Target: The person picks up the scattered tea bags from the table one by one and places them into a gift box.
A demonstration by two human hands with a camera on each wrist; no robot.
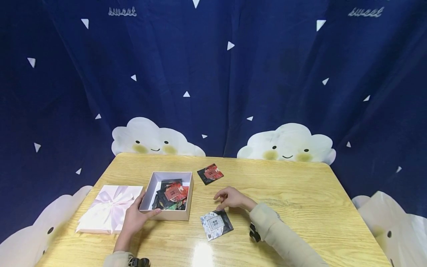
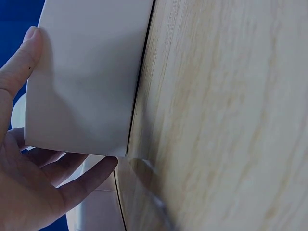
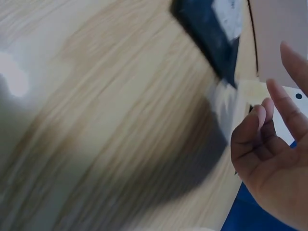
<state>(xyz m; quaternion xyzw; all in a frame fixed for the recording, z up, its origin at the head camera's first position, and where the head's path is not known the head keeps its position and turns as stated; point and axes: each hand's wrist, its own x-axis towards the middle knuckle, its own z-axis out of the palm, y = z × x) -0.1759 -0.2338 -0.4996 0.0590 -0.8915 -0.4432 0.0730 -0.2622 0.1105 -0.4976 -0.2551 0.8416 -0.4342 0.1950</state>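
Observation:
My left hand (image 1: 134, 218) grips the near left corner of an open pale pink box (image 1: 171, 216). Its thumb lies on the front wall's rim and the fingers (image 2: 72, 168) reach along the left side. Inside the box lie several flat sachets (image 1: 173, 193), black with red, one showing green. Over the wood my right hand (image 1: 232, 198) hovers with loosely bent fingers and holds nothing. Just below it lies a white-and-black sachet (image 1: 214, 225) with a blue-grey pattern and a grey label. In the right wrist view, the hand (image 3: 276, 159) appears apart from the dark sachet (image 3: 207, 36).
A white lid (image 1: 110, 211) with a pale ribbon bow lies left of the box. Behind the box's right side, a red-and-black sachet (image 1: 210, 174) lies flat on the wooden table (image 1: 293, 200). A dark blue curtain (image 1: 213, 74) hangs behind.

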